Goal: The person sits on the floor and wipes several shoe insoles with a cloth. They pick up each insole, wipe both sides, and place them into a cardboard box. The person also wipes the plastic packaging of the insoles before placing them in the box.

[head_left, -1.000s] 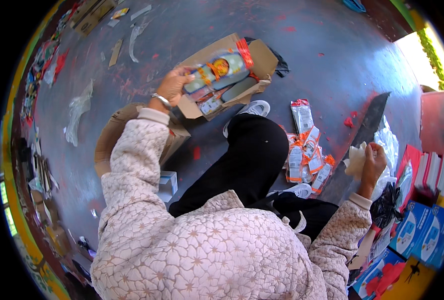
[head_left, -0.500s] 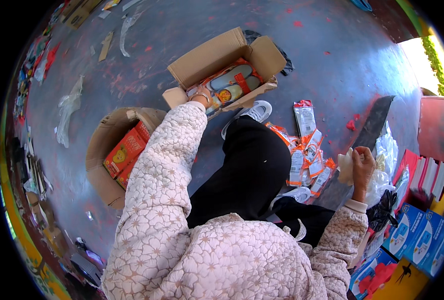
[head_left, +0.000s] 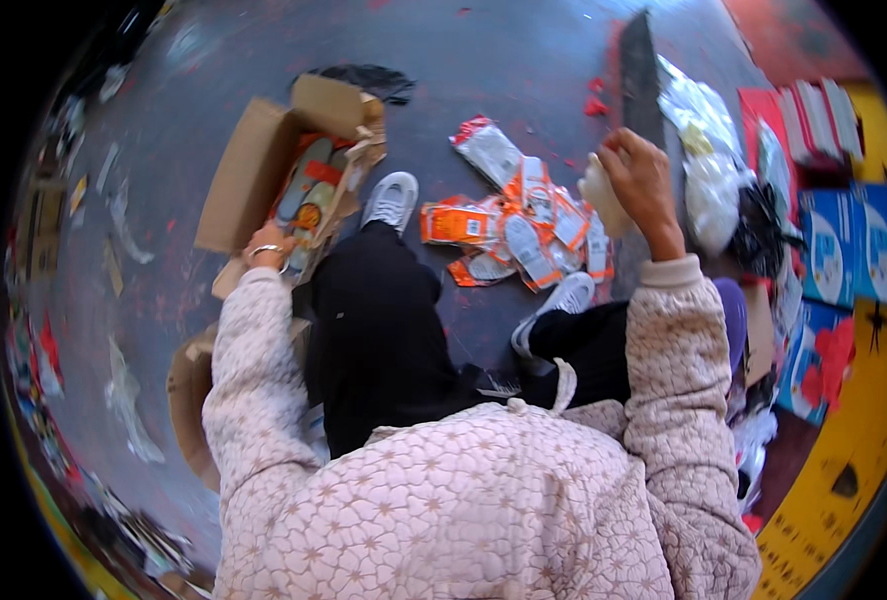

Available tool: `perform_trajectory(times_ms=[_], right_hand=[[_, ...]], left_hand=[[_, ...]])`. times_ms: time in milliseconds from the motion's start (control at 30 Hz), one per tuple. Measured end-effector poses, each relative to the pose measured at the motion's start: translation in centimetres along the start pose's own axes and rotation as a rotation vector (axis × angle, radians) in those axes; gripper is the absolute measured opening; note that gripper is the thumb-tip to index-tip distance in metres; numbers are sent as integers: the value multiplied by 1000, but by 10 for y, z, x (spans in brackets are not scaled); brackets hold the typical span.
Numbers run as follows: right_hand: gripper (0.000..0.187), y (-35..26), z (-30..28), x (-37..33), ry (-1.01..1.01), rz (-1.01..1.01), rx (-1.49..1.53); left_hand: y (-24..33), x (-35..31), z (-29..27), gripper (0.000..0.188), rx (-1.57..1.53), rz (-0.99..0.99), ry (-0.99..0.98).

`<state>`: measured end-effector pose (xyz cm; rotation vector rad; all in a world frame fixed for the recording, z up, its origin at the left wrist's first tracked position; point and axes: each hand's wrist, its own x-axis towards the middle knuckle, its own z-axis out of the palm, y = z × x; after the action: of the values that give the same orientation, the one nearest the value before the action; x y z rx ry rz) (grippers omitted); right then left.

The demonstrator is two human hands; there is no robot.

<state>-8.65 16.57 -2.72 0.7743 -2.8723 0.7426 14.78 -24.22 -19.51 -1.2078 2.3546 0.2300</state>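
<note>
Closest in, a pale pink quilted jacket (head_left: 484,490) with a raised star-flower pattern is covering the person's torso and arms. The right hand (head_left: 644,180) is hanging in the air with thumb and fingers pinching a crumpled off-white soft-looking piece (head_left: 604,195). Black cloth trousers (head_left: 374,310) are running down to white sneakers (head_left: 392,200), and a brown cardboard carton (head_left: 192,400) with a curving side is standing by the left sleeve.

Farther out, the left hand (head_left: 268,242), wearing a silvery wristband, is reaching to the near end of an open rectangular cardboard box (head_left: 249,180); I cannot tell whether its fingers are spread or closed. Inside that box a glossy orange-trimmed pack (head_left: 309,215) is lying, showing long greyish rounded sole shapes and a round orange emblem. To the right, flat orange-and-white film packets (head_left: 534,225) are overlapping on the floor. Beyond the box, a wrinkled black plastic sheet (head_left: 374,82) is spreading.

Compared with a second ago, the pack is no longer hanging in the left hand above the box; it is lying within. The right hand is still pinching its piece.
</note>
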Motion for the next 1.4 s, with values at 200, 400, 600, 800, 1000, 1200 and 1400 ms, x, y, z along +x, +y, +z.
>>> perform_trajectory(times_ms=[200,400,600,800,1000,1200,1400], right_hand=[[25,24,-27,1,182,281,384],[15,23,-37,-14,176,316,1372],[27,29,-22,-15,156,321,1409],[31,-12,-26,-35,-30,186,1297],[25,2,-28,-34,229,293,1253],[18,6,-37,-26,395,575,1478],[23,83,-92,-41,491,745,1581]], left_hand=[[-9,-3,-65,29,-190,370,129],[96,-158,-188,19,-773,828,278],[240,-235,-136,58,-1184,905,-342],[263,-242,-99,53,-1493,645,-1098],[279,-221,-75,30,-1530,713,-845],[253,-193,-88,43,-1674,779,-746],[230,-161,-111,31,-1992,325,-466]])
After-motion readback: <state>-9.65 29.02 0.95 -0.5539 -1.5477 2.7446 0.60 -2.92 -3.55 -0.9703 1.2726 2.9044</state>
